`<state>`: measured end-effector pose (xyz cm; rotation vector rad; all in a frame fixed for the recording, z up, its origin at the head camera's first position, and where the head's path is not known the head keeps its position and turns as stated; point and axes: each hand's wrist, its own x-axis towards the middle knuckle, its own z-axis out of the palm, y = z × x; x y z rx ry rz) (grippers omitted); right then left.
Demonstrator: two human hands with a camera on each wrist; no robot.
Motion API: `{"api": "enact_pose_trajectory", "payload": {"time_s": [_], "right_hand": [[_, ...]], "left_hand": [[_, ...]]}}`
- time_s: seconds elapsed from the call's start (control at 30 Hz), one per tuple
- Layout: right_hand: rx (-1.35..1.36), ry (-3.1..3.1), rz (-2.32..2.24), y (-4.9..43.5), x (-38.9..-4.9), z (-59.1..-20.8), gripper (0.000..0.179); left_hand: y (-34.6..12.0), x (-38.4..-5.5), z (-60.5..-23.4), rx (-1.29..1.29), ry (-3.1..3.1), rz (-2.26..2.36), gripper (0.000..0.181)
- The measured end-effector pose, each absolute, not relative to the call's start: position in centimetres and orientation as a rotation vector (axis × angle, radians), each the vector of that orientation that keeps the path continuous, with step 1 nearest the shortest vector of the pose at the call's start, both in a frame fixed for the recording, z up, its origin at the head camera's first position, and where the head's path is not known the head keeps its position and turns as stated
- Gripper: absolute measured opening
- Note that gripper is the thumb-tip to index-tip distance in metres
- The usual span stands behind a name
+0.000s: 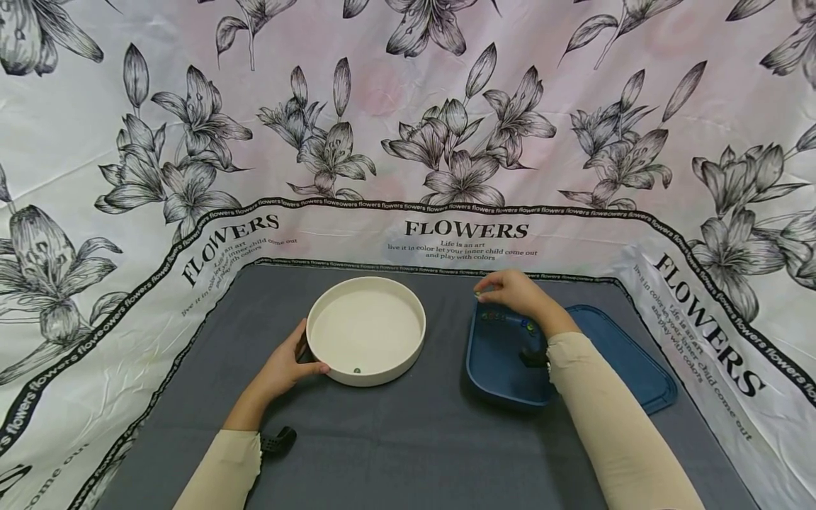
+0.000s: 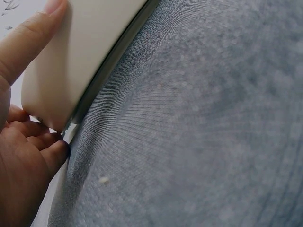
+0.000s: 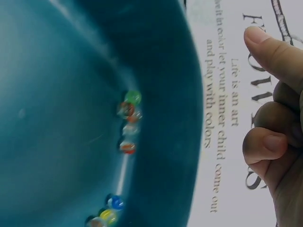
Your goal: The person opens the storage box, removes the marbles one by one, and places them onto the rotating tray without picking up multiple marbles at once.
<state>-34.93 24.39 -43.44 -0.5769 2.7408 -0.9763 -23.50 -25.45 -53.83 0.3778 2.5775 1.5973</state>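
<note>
A round cream dish [image 1: 366, 322] with a low wall sits on the grey cloth, one small marble [image 1: 357, 370] inside near its front wall. My left hand [image 1: 285, 365] grips the dish's left side, thumb [image 2: 31, 38] against the outer wall and fingers curled by the bottom edge. Above the far left corner of a blue tub [image 1: 503, 365], my right hand [image 1: 519, 294] pinches a small marble [image 1: 478, 295] between thumb and fingertips. In the right wrist view those fingers are curled and the marble is hidden. Several coloured marbles, a green one [image 3: 133, 97] among them, line the tub's far wall.
A blue lid [image 1: 627, 358] lies to the right of the tub, partly behind my right forearm. White flower-printed fabric [image 1: 465, 234] borders the grey cloth [image 1: 382, 453] at the back and sides.
</note>
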Motion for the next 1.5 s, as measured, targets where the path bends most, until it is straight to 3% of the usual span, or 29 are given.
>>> {"api": "enact_pose_trajectory", "payload": {"time_s": [0.83,1.5], "right_hand": [[-0.830,2.749,-0.919,15.4,-35.4,-38.9,0.022],[-0.920,2.687,-0.853,8.5,-36.3,-40.2,0.021]], "left_hand": [[-25.6,-23.1,-53.8,0.353,2.588,1.586,0.127],[-25.7,-23.5,-53.9,0.343,2.580,1.571,0.127]]}}
